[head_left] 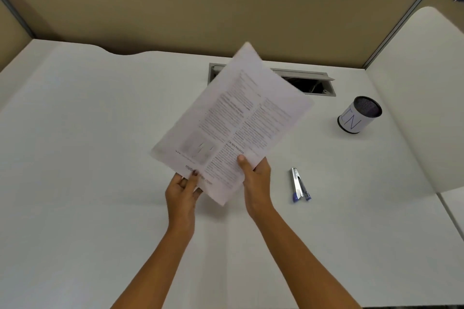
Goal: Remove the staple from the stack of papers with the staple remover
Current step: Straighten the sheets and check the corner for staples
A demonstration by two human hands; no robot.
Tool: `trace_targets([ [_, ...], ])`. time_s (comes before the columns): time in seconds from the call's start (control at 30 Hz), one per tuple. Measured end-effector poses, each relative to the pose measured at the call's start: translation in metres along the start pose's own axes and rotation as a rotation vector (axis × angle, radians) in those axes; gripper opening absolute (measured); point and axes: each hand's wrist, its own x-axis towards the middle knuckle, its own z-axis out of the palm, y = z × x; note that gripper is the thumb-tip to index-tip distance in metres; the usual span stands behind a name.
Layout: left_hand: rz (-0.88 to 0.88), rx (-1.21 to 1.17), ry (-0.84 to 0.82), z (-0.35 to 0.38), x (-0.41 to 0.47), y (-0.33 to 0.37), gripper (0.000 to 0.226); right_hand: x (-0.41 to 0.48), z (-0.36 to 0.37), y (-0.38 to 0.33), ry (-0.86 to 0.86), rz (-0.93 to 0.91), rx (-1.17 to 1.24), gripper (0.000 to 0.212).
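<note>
A stack of printed white papers is held up above the white desk, tilted, with its text upside down to me. My left hand pinches the stack's near left corner, thumb on top. My right hand grips the near right edge, thumb pressed on the printed side. The staple itself is too small and blurred to make out. The staple remover, silver metal with blue handle tips, lies flat on the desk to the right of my right hand, untouched.
A mesh pen cup wrapped in white paper marked "IN" stands at the right. A cable slot with a raised lid opens in the desk behind the papers. Tan partition walls close the back; a white side panel rises at the right.
</note>
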Motion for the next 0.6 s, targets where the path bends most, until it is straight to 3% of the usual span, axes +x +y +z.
trace_targets([
  [0.13, 0.042, -0.108, 0.1, -0.022, 0.018, 0.02, 0.027, 0.01, -0.019, -0.017, -0.05, -0.098, -0.177, 0.027],
  [0.37, 0.307, 0.414, -0.059, -0.027, 0.034, 0.046, 0.026, 0.009, -0.029, -0.018, -0.145, -0.198, -0.356, 0.028],
  [0.47, 0.359, 0.45, -0.077, -0.015, 0.03, 0.046, 0.014, 0.004, -0.025, -0.013, -0.148, -0.201, -0.338, 0.021],
  [0.6, 0.363, 0.487, -0.061, -0.013, 0.025, 0.036, 0.022, 0.004, -0.028, 0.001, -0.12, -0.143, -0.329, 0.018],
])
